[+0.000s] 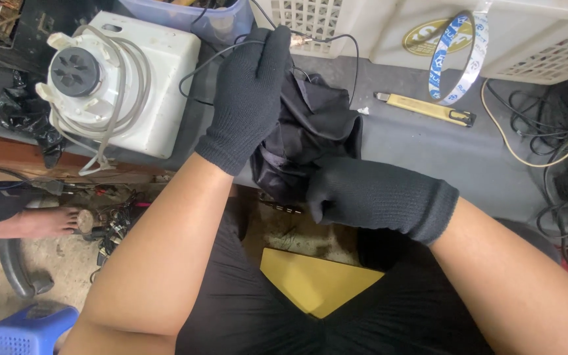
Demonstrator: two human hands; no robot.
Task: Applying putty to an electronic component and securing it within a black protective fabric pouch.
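Head view, 2 gloved hands (both closed), left hand point(248, 98) w/ 1 black cable point(336, 38), right hand point(369, 194) on 1 black cloth point(317, 125).

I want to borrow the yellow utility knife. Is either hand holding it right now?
No: the yellow utility knife lies alone on the grey bench, while both gloved hands grip the black cloth.

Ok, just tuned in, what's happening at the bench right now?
A person in black knit gloves works at a grey bench. The left hand reaches up over a bundle of black cloth, closed around a thin black cable with a metal connector at its tip. The right hand is clenched on the cloth's lower edge. A white appliance base with wound cord sits to the left, a yellow utility knife to the right.
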